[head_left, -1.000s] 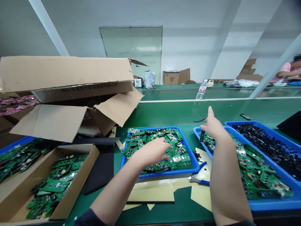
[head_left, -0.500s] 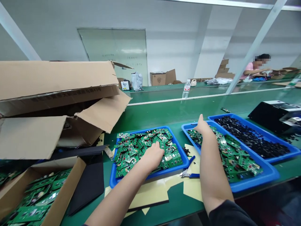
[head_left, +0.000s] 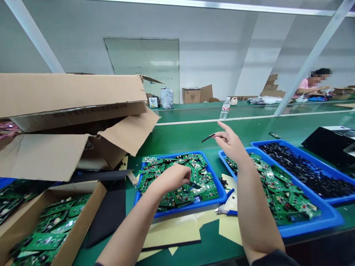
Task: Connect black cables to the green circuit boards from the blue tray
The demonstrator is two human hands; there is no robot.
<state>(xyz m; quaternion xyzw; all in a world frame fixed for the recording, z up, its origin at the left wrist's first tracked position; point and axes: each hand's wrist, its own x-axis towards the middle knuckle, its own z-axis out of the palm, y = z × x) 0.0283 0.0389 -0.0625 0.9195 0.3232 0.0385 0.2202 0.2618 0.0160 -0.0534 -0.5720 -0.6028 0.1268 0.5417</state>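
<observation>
While the right hand pinches a black strip above the desk, the left hand curls closed among circuit boards heaping a blue tray; most work seemingly lies ahead.

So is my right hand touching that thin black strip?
Touching. The head view shows the right hand pinching one end of the black strip between its fingertips.

Middle tray holding boards, left hand on them, cutters just right of its front corner, second tray to its right, third tray beyond, right hand with a strip raised behind-right, carton behind-left, open box front-left, bottle far behind.
</observation>
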